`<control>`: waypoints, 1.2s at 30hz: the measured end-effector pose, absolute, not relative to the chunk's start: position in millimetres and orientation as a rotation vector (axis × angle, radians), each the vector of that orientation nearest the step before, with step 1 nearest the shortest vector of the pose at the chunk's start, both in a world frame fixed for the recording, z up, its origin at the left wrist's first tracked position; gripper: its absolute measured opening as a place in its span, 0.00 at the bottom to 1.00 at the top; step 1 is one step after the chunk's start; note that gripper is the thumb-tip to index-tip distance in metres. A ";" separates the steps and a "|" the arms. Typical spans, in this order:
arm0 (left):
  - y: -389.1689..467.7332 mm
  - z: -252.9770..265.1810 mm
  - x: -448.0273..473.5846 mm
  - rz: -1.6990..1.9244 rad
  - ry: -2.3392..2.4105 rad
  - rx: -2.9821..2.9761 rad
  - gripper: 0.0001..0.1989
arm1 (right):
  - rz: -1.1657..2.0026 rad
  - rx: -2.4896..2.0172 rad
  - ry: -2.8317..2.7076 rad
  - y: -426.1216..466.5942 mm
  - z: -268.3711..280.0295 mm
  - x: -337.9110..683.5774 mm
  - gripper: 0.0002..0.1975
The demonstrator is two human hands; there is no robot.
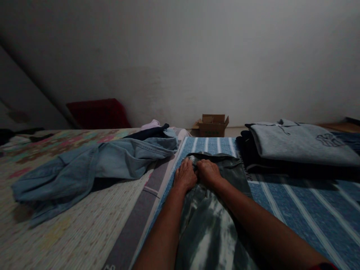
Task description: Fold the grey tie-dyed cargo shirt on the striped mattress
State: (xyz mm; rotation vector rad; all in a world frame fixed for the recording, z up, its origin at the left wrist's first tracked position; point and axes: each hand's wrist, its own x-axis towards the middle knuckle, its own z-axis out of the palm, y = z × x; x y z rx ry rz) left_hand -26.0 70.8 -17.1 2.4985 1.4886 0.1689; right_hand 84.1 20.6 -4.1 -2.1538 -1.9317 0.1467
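A pair of grey-green patterned trousers [208,225] lies lengthwise in front of me, its waist end pointing away. My left hand [185,174] is at the waistband's left part, with fingers bent onto the cloth. Right beside it, my right hand [207,171] has its fingers curled in, gripping the fabric near the middle of the waistband. The two hands almost touch. My forearms cover parts of the trouser sides, and the fingertips are hidden in the cloth.
Light blue denim clothing [120,157] lies loosely on the patterned bedding [118,225] at left. Folded clothes, topped by a grey garment [292,142], are stacked on the blue striped cover [306,210] at right. Beyond stand an open cardboard box [212,127] and a red object [98,114].
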 end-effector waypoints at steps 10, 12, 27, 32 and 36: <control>75.0 -21.9 -29.0 0.500 1.379 2.429 0.31 | 0.088 -2.180 -1.890 20.1 -7.8 86.4 0.12; 76.1 -21.6 -30.6 0.680 1.387 2.363 0.31 | 0.088 -2.184 -1.882 19.6 -7.3 86.6 0.13; 85.6 -23.8 -33.6 0.865 1.487 2.355 0.22 | -0.139 -2.068 -1.885 14.4 -2.5 84.3 0.11; 89.2 -27.6 -33.3 0.787 1.472 2.454 0.20 | -0.075 -2.056 -1.922 11.5 2.9 82.0 0.12; 83.5 -26.3 -30.0 0.711 1.546 2.465 0.19 | 0.038 -2.132 -1.884 11.1 6.9 83.5 0.12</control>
